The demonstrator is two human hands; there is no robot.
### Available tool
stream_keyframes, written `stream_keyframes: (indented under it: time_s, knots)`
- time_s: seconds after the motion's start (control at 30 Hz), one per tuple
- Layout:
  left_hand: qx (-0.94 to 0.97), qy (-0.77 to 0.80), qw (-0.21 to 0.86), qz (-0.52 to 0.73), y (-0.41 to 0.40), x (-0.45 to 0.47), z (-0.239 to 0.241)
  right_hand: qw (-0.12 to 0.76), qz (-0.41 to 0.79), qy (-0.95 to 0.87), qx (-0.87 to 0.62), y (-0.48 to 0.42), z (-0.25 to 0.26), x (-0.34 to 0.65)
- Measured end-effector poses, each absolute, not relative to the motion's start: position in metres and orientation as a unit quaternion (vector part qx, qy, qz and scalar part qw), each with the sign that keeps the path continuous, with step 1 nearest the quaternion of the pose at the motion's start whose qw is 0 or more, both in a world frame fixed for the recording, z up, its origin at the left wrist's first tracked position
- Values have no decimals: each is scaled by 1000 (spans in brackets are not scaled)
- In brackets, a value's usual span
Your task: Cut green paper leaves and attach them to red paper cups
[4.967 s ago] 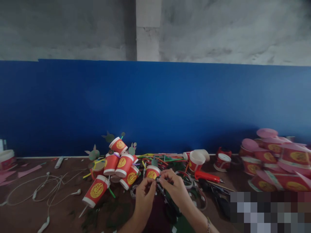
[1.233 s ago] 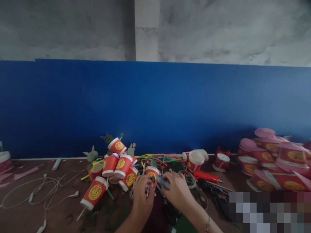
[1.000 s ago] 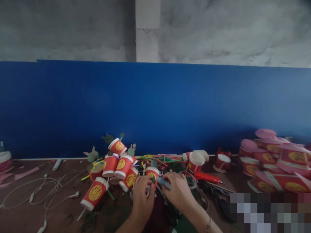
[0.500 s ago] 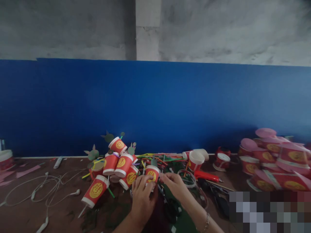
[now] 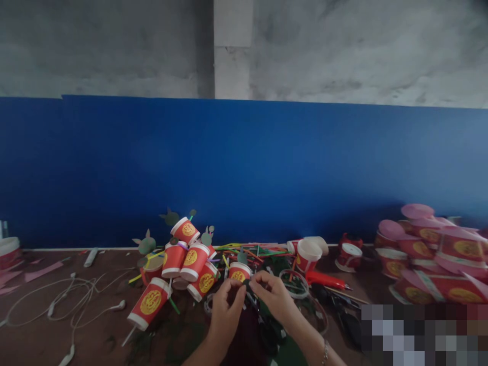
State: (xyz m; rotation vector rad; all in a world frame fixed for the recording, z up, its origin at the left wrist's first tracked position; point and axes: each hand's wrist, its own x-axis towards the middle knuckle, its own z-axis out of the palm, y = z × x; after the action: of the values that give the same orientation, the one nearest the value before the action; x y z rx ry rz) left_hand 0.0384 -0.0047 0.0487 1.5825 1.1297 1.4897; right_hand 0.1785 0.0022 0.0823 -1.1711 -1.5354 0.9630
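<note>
My left hand (image 5: 227, 302) and my right hand (image 5: 272, 292) meet in front of me, fingertips pinched together. Between them is a small dark piece (image 5: 247, 284), too small to name for certain. Just behind the fingers stands a red paper cup (image 5: 239, 272) with a yellow emblem, its lower part hidden by my hands. A grey-green rabbit-head cutout (image 5: 241, 256) rises at the cup's back. To the left several red paper cups (image 5: 195, 261) lie piled up, some with rabbit cutouts (image 5: 146, 244) and straws.
White earphones (image 5: 68, 305) sprawl at left. Right of my hands are a tape roll (image 5: 293, 283), a red glue gun or cutter-like tool (image 5: 326, 279) and dark scissors (image 5: 269, 333). Cups with pink paper (image 5: 446, 249) are heaped at far right. A blue wall (image 5: 244, 173) closes the back.
My left hand has come off the cup and moved toward my right hand. The fingertips of both hands now meet at a small dark piece in front of the cup.
</note>
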Motion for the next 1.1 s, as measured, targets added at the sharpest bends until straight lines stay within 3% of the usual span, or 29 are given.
stream_keyframes:
  time_s: [0.23, 0.37, 0.5, 0.7, 0.87, 1.1]
  knots:
    - [517, 414, 466, 586, -6, 41, 49, 448, 474, -578, -490, 3, 84, 183]
    - [541, 409, 461, 573, -5, 43, 43, 448, 592, -492, -454, -4, 88, 178]
    - [624, 441, 337, 550, -3, 40, 40, 500, 616, -412, -448, -2, 81, 174]
    - [677, 470, 81, 561, 2, 38, 29, 593, 470, -409, -510, 14, 76, 192]
    - [730, 498, 31, 467, 8, 40, -4, 622, 419, -398, -529, 17, 82, 204]
    - [746, 493, 12, 447, 12, 37, -17, 606, 389, -454, -525, 19, 82, 203]
